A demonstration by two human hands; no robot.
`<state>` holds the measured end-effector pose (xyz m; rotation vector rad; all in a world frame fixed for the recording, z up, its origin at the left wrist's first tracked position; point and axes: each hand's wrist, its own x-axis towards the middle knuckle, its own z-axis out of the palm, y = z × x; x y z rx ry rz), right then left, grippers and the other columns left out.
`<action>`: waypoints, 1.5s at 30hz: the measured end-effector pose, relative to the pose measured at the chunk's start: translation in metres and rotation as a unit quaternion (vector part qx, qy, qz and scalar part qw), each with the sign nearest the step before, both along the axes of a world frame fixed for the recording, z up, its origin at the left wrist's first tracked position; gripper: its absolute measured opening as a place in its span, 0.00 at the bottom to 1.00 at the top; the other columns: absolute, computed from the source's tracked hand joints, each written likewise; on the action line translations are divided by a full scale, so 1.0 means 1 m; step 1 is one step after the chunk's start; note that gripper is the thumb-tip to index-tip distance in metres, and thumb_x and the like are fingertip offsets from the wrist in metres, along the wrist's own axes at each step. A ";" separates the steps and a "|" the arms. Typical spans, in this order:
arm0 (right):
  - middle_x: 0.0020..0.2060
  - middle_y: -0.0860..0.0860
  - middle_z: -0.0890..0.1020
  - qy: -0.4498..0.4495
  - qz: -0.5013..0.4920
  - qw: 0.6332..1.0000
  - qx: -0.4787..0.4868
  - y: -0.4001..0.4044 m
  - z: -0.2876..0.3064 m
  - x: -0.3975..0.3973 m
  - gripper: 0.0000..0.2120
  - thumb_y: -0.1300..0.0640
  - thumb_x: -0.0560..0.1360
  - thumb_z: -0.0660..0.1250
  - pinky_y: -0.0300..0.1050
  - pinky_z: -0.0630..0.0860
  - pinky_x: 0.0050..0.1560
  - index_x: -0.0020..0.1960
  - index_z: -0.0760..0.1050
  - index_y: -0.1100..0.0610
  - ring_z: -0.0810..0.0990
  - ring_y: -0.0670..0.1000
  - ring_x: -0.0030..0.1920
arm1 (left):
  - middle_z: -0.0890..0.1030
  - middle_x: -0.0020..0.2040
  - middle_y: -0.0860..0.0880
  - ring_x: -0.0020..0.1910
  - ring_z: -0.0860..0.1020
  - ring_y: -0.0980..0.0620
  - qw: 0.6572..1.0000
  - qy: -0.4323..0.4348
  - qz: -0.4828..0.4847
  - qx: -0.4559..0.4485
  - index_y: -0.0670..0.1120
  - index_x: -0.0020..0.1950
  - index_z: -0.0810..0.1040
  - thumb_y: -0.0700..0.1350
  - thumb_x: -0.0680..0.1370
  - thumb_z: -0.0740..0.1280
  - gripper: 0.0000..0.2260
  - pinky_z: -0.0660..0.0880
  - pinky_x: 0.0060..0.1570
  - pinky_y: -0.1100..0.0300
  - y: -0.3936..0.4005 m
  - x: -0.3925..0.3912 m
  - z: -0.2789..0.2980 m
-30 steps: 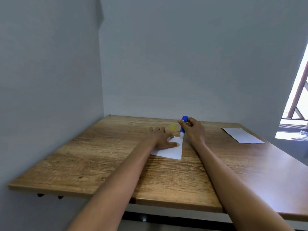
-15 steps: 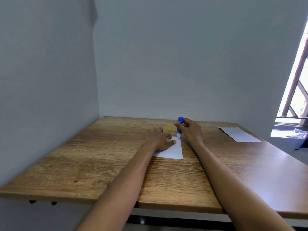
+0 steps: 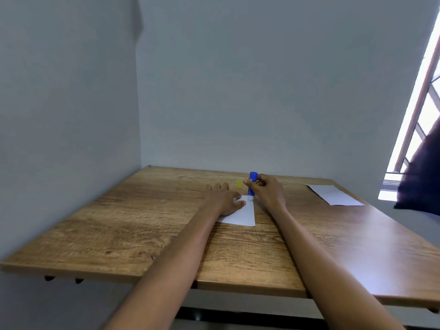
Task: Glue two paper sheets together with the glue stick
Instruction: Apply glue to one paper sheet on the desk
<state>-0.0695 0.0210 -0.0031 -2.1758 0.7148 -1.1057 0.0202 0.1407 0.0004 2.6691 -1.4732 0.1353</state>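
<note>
Gripped upright in the right hand (image 3: 269,194), the glue stick (image 3: 252,185) meets the far corner of a paper sheet (image 3: 240,215) — pinned flat by the left hand (image 3: 222,198) — on a wooden table (image 3: 142,222); a second sheet (image 3: 334,195) lies well apart.

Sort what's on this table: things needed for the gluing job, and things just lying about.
For the job: glue stick in the right hand; paper sheet under the left hand; second paper sheet at the table's right edge.

Lying about: small yellow object, perhaps the glue's cap.
</note>
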 end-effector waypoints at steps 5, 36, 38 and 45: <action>0.26 0.46 0.74 -0.008 0.015 1.000 0.007 0.009 -0.001 -0.010 0.16 0.41 0.70 0.70 0.42 0.65 0.32 0.35 0.77 0.54 0.68 0.44 0.28 | 0.65 0.72 0.42 0.72 0.61 0.42 1.000 -0.001 0.008 -0.015 0.57 0.71 0.66 0.58 0.80 0.52 0.20 0.52 0.70 0.41 0.002 -0.006 -0.001; 0.30 0.58 0.78 -0.037 0.198 0.973 0.114 0.040 0.001 -0.050 0.20 0.50 0.69 0.74 0.43 0.71 0.39 0.38 0.79 0.69 0.72 0.51 0.32 | 0.70 0.69 0.42 0.69 0.65 0.43 0.999 -0.025 0.014 -0.045 0.55 0.70 0.69 0.51 0.81 0.50 0.19 0.56 0.68 0.44 0.006 -0.010 -0.005; 0.29 0.55 0.77 -0.031 0.192 0.974 0.119 0.040 0.001 -0.050 0.19 0.51 0.70 0.73 0.41 0.70 0.38 0.37 0.79 0.68 0.72 0.48 0.30 | 0.70 0.69 0.43 0.69 0.65 0.43 0.999 -0.026 0.013 -0.043 0.55 0.70 0.69 0.52 0.81 0.50 0.19 0.56 0.68 0.44 0.006 -0.010 -0.006; 0.28 0.51 0.73 -0.086 0.038 0.986 0.135 0.026 0.001 -0.049 0.21 0.45 0.72 0.70 0.42 0.64 0.35 0.37 0.77 0.65 0.67 0.47 0.30 | 0.69 0.70 0.43 0.70 0.64 0.42 0.999 -0.034 0.009 -0.039 0.56 0.70 0.69 0.52 0.81 0.50 0.18 0.56 0.68 0.44 0.003 -0.008 -0.008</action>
